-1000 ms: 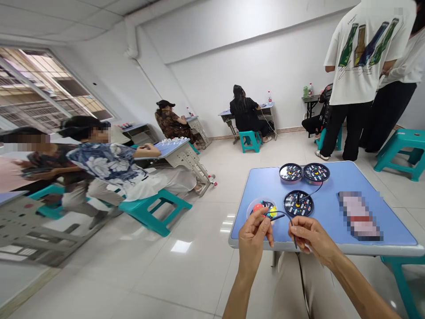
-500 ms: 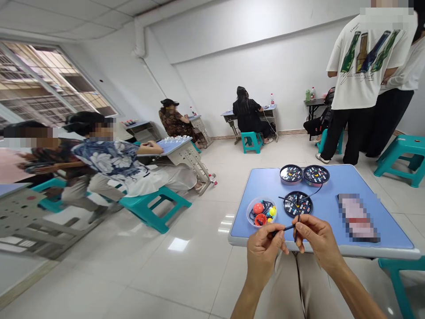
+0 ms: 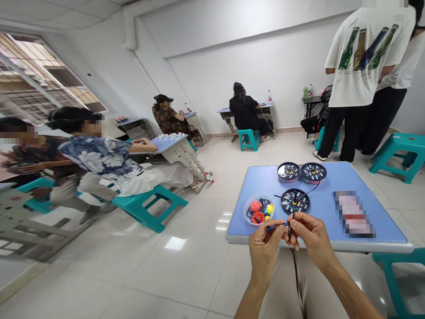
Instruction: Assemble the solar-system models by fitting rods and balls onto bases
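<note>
Over the near table edge, my left hand point(image 3: 263, 248) pinches a thin dark rod point(image 3: 271, 228) lying nearly level. My right hand point(image 3: 312, 239) is closed on a second slim dark piece point(image 3: 292, 222), held upright. The two pieces cross or touch between my fingertips; whether they are joined I cannot tell. Just beyond is a round black disc point(image 3: 300, 206) with coloured spots and a short upright post. A thin dark strand point(image 3: 314, 189) curves over it. To the left, a clear bowl point(image 3: 245, 215) holds a red ball point(image 3: 255, 206), a red cup point(image 3: 258, 217), yellow balls and dark sticks.
Two round black-rimmed tins point(image 3: 288, 178) stand at the far side of the blue table point(image 3: 332, 212). A phone point(image 3: 354, 217) lies on the right. Teal stools point(image 3: 149, 208) and seated people are to the left; two people stand at the back right.
The view has shifted slightly. My hands have drawn a little closer together, and the rod in my left hand now shows its end past my fingers on the left.
</note>
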Tool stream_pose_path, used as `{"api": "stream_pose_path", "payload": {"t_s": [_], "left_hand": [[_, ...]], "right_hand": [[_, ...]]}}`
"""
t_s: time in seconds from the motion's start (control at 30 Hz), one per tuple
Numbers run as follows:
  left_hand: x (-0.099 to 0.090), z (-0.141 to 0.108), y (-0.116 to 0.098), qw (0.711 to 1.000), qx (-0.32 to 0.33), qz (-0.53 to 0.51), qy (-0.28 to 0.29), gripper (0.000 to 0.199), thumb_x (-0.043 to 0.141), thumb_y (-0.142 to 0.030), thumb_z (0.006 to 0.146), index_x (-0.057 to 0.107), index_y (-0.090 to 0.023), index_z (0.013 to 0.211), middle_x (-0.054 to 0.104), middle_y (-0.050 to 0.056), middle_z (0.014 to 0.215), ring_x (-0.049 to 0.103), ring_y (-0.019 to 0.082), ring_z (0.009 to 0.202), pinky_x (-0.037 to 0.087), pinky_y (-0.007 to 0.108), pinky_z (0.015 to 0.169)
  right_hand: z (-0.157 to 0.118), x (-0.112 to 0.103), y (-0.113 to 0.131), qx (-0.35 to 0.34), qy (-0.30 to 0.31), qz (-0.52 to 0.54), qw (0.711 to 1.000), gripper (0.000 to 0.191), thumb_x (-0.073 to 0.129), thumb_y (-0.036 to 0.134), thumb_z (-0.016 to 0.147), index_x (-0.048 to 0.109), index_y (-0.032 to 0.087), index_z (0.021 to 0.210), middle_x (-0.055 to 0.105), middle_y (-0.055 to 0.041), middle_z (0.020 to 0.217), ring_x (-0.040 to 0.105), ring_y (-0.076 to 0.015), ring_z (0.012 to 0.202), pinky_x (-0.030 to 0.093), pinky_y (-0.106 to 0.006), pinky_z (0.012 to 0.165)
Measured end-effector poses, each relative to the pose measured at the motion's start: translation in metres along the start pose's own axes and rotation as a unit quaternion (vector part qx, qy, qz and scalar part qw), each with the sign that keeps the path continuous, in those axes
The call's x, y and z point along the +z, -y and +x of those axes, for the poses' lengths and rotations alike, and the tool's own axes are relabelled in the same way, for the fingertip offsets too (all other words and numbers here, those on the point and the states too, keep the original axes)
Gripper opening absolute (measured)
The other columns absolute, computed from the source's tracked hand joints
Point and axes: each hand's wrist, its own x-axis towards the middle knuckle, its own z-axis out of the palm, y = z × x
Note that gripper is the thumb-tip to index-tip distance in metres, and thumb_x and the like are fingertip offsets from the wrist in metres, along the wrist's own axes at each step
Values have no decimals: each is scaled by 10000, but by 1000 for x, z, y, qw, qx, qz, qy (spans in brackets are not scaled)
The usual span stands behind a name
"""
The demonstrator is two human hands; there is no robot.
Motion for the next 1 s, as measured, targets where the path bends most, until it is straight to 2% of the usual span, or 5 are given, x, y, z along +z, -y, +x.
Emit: {"api": "stream_pose_path", "payload": {"t_s": [0.13, 0.43, 0.53, 0.73, 1.0], "left_hand": [[-1, 0, -6, 1000, 9, 25, -3, 220, 721, -327, 777, 683, -160, 915, 691, 4, 604, 667, 157, 553, 572, 283, 588], [-10, -1, -11, 980, 73, 185, -20, 174, 706, -301, 793, 703, -171, 910, 733, 10, 643, 713, 168, 594, 582, 266, 656], [-12, -1, -13, 969, 85, 231, -27, 180, 716, -290, 786, 715, -178, 926, 752, 24, 733, 718, 168, 600, 586, 259, 635], [-17, -2, -18, 963, 88, 254, 6, 194, 712, -314, 790, 755, -202, 943, 757, 53, 918, 723, 172, 591, 594, 264, 606], [-21, -4, -21, 967, 94, 238, 3, 144, 681, -309, 816, 751, -201, 881, 703, -8, 651, 675, 152, 484, 576, 252, 538]], "right_hand": [[1, 1, 5, -17, -8, -24, 1000, 230, 700, 398, 822, 673, 170, 823, 605, 16, 542, 559, -115, 480, 454, -204, 415], [3, 3, 8, -39, -14, -53, 998, 232, 686, 404, 821, 678, 173, 835, 580, 28, 556, 538, -106, 470, 468, -215, 421], [3, 3, 8, -33, -17, -53, 998, 257, 690, 424, 810, 681, 168, 829, 580, 22, 550, 531, -109, 468, 463, -218, 412], [3, 1, 11, -35, -27, -65, 997, 270, 694, 443, 805, 681, 175, 835, 576, 24, 527, 519, -117, 460, 464, -241, 428], [1, -2, 8, -43, -36, -19, 998, 234, 684, 409, 841, 677, 177, 874, 613, 5, 636, 574, -120, 510, 464, -226, 432]]}}
